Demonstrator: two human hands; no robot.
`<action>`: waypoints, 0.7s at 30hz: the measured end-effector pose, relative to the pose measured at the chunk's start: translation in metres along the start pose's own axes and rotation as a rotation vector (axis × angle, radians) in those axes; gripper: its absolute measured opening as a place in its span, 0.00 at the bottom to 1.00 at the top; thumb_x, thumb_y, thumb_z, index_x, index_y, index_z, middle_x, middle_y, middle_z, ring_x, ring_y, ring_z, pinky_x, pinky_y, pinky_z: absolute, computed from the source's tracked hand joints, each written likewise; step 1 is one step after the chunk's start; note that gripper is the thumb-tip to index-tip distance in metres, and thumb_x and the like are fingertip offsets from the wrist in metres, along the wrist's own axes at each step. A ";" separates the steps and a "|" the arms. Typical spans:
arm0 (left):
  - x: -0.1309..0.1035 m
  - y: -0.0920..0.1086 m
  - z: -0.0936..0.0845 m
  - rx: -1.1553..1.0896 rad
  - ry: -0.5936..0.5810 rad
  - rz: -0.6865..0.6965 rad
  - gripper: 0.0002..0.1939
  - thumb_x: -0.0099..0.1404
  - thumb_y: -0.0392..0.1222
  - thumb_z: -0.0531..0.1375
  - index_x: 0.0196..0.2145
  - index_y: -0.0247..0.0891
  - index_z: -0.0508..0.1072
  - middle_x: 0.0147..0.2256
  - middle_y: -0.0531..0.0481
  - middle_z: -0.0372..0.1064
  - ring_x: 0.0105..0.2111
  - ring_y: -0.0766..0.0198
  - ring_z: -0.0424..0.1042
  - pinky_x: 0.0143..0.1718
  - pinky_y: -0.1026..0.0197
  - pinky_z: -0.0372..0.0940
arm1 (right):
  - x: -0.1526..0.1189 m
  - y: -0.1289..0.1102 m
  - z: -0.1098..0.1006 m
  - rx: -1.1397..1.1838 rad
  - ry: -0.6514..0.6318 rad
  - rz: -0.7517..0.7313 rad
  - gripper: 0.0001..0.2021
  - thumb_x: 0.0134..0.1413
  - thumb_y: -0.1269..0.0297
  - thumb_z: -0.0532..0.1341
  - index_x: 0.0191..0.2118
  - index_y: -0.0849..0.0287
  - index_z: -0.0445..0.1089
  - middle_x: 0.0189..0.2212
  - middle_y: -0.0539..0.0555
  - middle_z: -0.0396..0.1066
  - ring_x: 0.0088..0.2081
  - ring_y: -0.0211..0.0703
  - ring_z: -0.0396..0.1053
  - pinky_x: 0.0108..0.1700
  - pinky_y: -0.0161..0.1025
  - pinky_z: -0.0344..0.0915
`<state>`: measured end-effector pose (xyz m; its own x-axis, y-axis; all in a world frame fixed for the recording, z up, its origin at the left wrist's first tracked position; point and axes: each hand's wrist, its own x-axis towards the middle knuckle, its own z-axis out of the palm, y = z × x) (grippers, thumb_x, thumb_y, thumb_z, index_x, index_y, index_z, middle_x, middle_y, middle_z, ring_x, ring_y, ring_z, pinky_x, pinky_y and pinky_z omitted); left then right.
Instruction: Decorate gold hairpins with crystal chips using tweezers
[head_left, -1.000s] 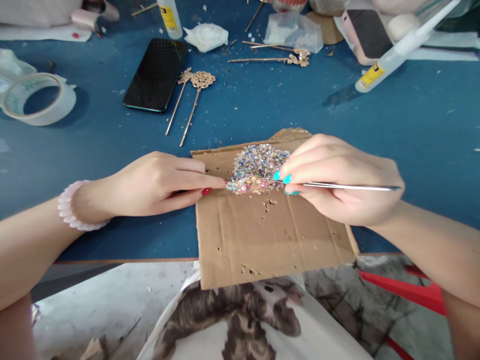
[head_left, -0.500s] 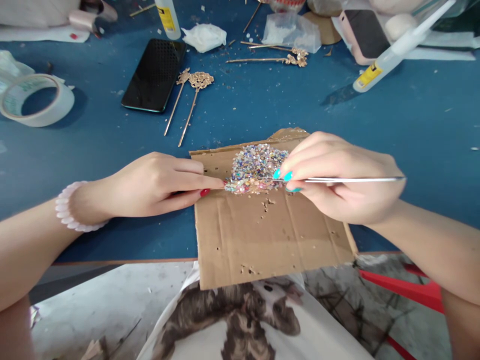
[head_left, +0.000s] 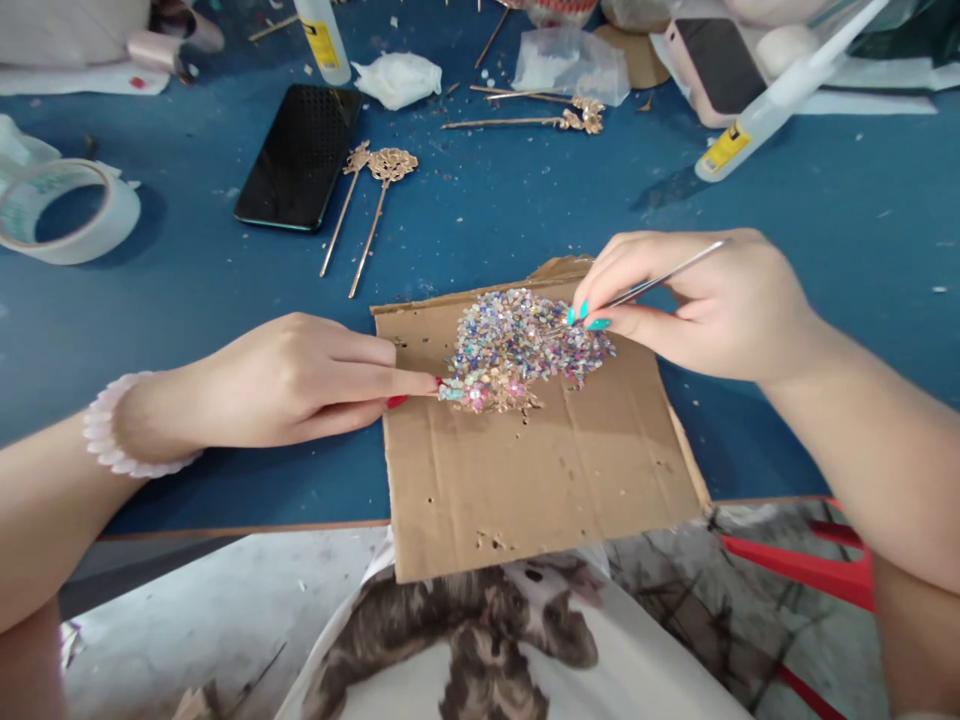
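My left hand (head_left: 300, 385) pinches the stem of a gold hairpin (head_left: 499, 392). Its ornate head, set with pink and turquoise stones, lies over the cardboard (head_left: 540, 490) along the near side of a heap of small multicoloured stone chips (head_left: 517, 325). Between the thumb and fingers of my right hand (head_left: 675, 300) is a pair of slim metal tweezers (head_left: 667, 272), slanting up to the right. Their tips point into the right part of the chips; whether they grip a chip is too small to tell.
Two gold hairpins (head_left: 375, 215) lie beside a black phone (head_left: 296, 155), and more hairpins (head_left: 540, 115) lie farther back. A tape roll (head_left: 112, 215) is at the left. Glue bottles (head_left: 724, 155) (head_left: 324, 40) stand at the back, near a plastic bag (head_left: 574, 65).
My right hand has moved right and away from the hairpin, and the tweezers now tilt upward. The chips spread farther right, and the hairpin's head shows more fully. My left hand keeps its hold.
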<state>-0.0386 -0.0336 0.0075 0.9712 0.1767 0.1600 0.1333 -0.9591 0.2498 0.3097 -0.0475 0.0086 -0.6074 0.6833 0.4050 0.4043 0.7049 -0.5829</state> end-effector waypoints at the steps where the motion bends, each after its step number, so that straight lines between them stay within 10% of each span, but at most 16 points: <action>1: 0.000 0.000 0.000 0.010 0.000 0.007 0.18 0.79 0.39 0.46 0.61 0.38 0.65 0.32 0.50 0.69 0.27 0.65 0.64 0.28 0.63 0.57 | 0.000 0.001 -0.001 -0.017 -0.027 0.003 0.03 0.61 0.69 0.63 0.36 0.53 0.72 0.34 0.49 0.76 0.34 0.39 0.75 0.36 0.39 0.68; 21: 0.001 0.003 -0.002 0.009 -0.089 0.010 0.19 0.80 0.39 0.44 0.60 0.36 0.67 0.29 0.52 0.65 0.27 0.66 0.60 0.30 0.63 0.54 | 0.001 -0.001 0.002 -0.074 -0.070 -0.071 0.02 0.62 0.68 0.63 0.37 0.56 0.71 0.33 0.49 0.76 0.34 0.36 0.76 0.35 0.35 0.67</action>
<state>-0.0379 -0.0354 0.0104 0.9862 0.1469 0.0764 0.1247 -0.9626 0.2403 0.3075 -0.0486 0.0084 -0.6816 0.6182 0.3915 0.4062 0.7647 -0.5003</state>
